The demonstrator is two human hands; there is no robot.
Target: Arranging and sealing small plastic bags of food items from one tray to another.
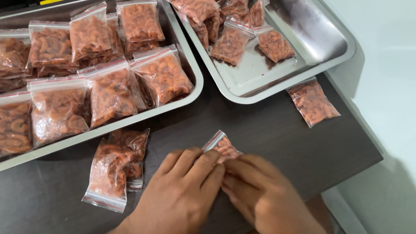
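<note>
- Steel left tray [130, 119], far left, packed with sealed snack bags.
- Two loose bags [113, 171] lie near left on dark worktop [268, 130].
- Left hand [182, 195] and right hand [264, 195] pinch one small bag [222, 146], near centre.
- Right tray [277, 82] far right, part filled.
- Single bag [313, 102] just beside it.

small clear bag [222, 146] lying flat on dark table, near its front edge. red zip strip along the top, pointing up-left. orange-brown curled snack pieces showing through the plastic. only the upper corner is showing; the rest is lying hidden under both hands, whose fingertips are pressing down on it.
</note>
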